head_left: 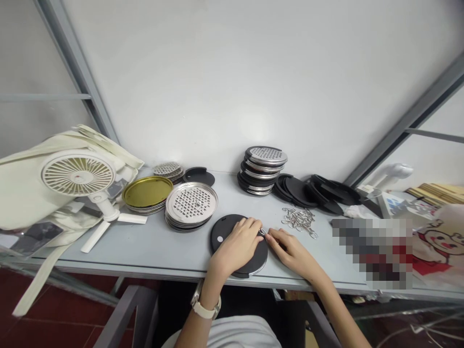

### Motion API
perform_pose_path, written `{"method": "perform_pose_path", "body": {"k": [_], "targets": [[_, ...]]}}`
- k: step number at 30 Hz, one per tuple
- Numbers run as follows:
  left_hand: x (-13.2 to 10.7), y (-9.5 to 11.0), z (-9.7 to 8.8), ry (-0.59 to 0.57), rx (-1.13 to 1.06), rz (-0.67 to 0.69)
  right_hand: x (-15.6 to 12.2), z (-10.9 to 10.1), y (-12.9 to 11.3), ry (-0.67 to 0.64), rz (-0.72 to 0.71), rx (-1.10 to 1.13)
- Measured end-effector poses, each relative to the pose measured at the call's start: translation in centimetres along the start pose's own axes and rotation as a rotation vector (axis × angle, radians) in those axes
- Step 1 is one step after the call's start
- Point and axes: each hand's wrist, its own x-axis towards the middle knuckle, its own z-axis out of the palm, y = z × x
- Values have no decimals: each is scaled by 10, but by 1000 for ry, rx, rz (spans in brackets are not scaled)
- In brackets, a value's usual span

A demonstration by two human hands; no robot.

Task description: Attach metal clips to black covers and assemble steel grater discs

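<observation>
A round black disc [224,230] with a metal rim lies at the table's near edge. My left hand [239,244] rests on top of it, fingers curled and pressing it down. My right hand [290,249] meets it at the disc's right edge, and together the fingertips pinch a small metal clip [262,232]. A loose pile of the same metal clips [300,220] lies just beyond my right hand.
A stack of perforated metal discs [191,204] and gold trays [147,192] stand left of centre. Assembled discs [262,170] and black covers [311,191] sit at the back right. A white desk fan [78,176] and a cream bag [21,188] fill the left.
</observation>
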Motion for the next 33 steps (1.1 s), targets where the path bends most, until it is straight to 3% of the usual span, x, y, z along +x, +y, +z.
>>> {"method": "perform_pose_path", "body": {"k": [33], "targets": [[0,1,-1,-20,19,-3,-1,-1,1,61,30,11]]}}
